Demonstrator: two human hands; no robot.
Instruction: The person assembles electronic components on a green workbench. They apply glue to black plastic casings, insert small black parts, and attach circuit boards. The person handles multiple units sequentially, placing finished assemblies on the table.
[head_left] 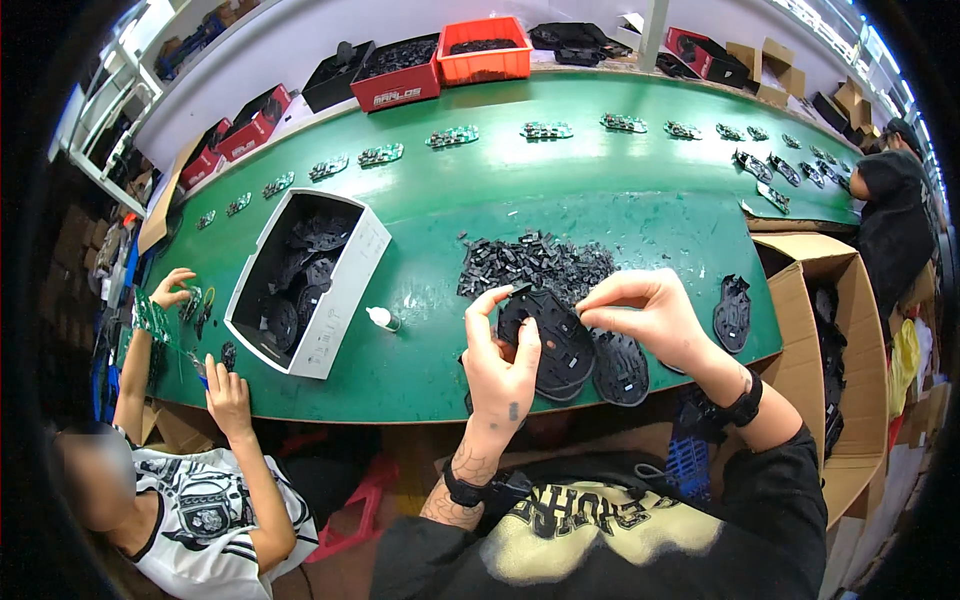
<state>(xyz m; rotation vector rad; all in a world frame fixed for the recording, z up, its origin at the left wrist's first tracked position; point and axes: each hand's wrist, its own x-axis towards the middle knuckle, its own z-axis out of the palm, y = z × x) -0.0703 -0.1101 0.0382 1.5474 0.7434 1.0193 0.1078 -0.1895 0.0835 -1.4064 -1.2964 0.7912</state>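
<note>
My left hand (502,352) grips a black plastic shell (556,345), shaped like the base of a computer mouse, by its left edge, thumb over its inner face. At the shell's upper right edge, my right hand (645,312) is closed in a pinch. Whatever lies between those fingertips is too small or hidden to make out. Another black shell (621,368) lies on the table just right of the held one, and one more (732,314) lies farther right. Beyond my hands spreads a pile of small black plastic pieces (530,262).
A white box (345,300) of black shells and a small white bottle (383,319) stand left. Green circuit boards (452,136) line the green table (420,220). At left a co-worker's hands (230,400) handle boards; another person (893,200) is far right, beyond a cardboard box (850,300).
</note>
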